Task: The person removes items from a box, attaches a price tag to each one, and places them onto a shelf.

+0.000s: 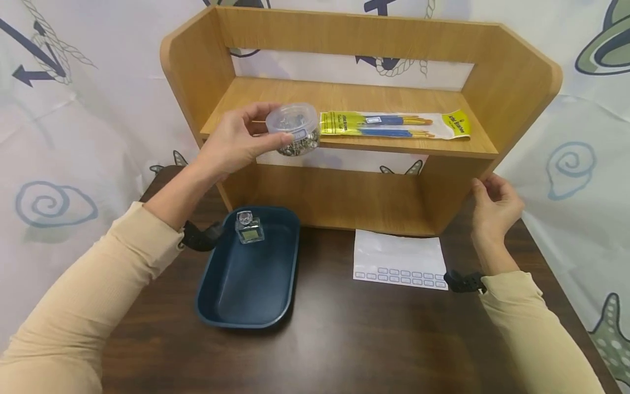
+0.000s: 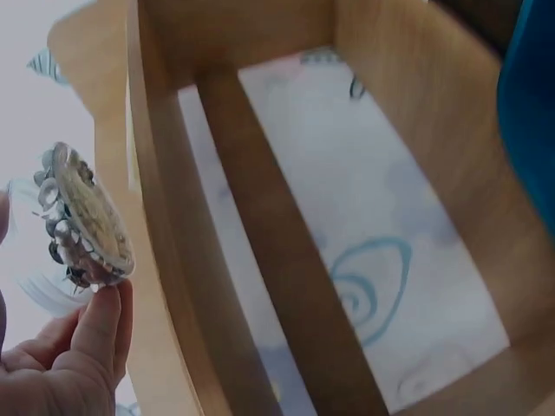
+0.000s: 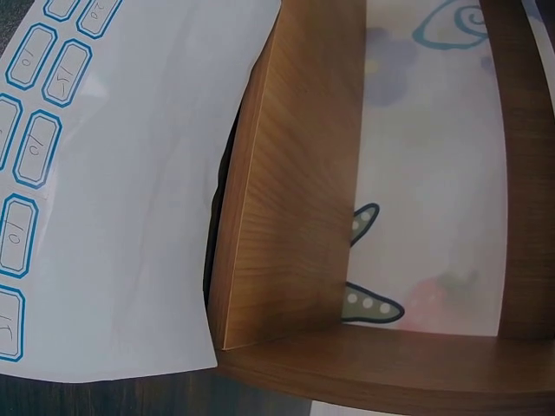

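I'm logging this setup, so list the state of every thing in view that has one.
Jar: lid on, small metal pieces inside
Left grip: holding the jar
Shelf: standing upright
Right grip: at the shelf's right side, contact unclear
Brush pack: flat on the shelf's upper level
Tray: lidless, on the table
Bottle: capped, in the tray
Label sheet: on the table, upper label row shorter

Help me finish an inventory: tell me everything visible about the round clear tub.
The squat, round tub looks like clear plastic, with its lid on, an unreadable label on its side and silvery, metal-looking pieces inside. It is held lid up in the left grip near the upper shelf's front edge; whether they touch is unclear.
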Available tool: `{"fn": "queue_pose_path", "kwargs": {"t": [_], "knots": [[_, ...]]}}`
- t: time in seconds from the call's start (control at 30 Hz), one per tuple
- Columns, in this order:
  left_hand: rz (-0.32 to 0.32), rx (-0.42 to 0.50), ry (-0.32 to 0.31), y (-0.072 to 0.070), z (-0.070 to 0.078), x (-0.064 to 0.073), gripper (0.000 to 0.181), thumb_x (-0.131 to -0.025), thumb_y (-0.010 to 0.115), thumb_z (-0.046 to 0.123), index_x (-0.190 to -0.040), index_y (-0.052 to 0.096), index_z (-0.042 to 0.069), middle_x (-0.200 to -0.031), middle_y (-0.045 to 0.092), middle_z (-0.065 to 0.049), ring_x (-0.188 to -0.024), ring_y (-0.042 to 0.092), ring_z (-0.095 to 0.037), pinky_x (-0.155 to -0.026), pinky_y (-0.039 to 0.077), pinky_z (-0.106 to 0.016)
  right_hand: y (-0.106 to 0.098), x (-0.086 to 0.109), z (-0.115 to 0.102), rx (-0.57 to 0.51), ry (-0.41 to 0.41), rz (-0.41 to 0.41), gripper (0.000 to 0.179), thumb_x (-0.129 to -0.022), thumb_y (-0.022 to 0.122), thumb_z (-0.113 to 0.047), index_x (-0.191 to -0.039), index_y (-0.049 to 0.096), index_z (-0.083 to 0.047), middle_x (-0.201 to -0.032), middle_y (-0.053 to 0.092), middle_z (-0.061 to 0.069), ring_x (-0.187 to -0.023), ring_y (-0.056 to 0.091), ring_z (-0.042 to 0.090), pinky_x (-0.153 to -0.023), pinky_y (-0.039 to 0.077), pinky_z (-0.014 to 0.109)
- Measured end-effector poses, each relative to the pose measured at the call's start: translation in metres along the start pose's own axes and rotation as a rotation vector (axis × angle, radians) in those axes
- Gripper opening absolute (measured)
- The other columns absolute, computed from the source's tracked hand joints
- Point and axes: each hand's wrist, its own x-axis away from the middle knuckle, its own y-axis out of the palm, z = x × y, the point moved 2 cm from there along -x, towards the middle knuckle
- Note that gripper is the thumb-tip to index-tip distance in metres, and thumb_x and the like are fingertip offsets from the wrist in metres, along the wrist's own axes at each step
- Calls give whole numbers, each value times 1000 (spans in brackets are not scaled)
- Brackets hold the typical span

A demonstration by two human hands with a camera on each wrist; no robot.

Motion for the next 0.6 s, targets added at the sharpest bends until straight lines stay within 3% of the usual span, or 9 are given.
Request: {"fn": "queue_pose_path", "kwargs": {"t": [0.3, 0.6], "knots": [[4, -81, 0, -20, -3, -26, 64, -85, 70, 22, -140, 42, 8, -126, 51, -11, -112, 55, -21, -77, 51, -15, 0, 0, 2, 23, -58, 12, 15, -81, 71, -5, -96, 72, -3, -73, 60, -19, -71, 52, 1, -65, 42, 15], [-57, -101, 35, -23, -8, -43, 61, -88, 66, 19, -140, 40, 4, -124, 52, -11, -110, 55, -20, -77, 48, -12, 0, 0, 3, 4, -44, 12, 17, -81, 70, -3, -98, 71, -1, -74, 60, -19, -72, 52, 1, -66, 41, 16]]}}
